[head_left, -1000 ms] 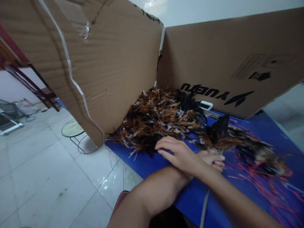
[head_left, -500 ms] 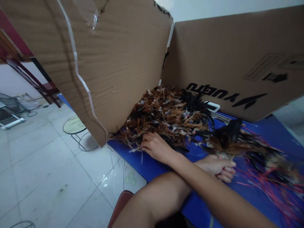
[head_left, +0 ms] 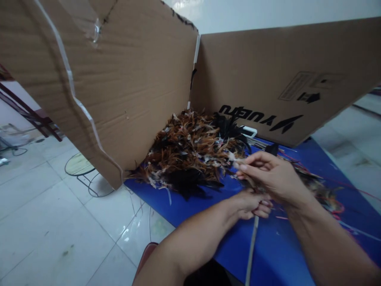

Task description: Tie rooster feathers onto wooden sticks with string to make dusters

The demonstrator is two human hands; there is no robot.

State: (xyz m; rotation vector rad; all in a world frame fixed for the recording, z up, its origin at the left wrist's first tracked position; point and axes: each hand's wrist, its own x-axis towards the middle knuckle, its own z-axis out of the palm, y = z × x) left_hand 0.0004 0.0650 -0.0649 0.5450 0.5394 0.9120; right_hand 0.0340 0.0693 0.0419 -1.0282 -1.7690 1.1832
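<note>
My left hand [head_left: 256,204] is closed in a fist around a thin pale stick [head_left: 251,250], whose lower end slants down toward the table's front edge. Just above it, my right hand [head_left: 270,174] pinches a small feather tuft [head_left: 232,157] with a whitish end between thumb and fingers. The right hand partly hides the stick's upper part. Left of both hands lies a big heap of brown feathers [head_left: 190,139], with black feathers [head_left: 190,180] along its near side.
Cardboard walls [head_left: 143,71] stand behind and left of the heap on a blue table [head_left: 276,246]. A white-framed object [head_left: 249,131] lies by the back wall. Pink strings [head_left: 337,208] and more feathers are at right. A round stool [head_left: 79,164] stands on the tiled floor.
My right hand has left the feather heap and moved right to my left hand, now pinching a tuft. My arms are no longer crossed. The view has turned slightly right.
</note>
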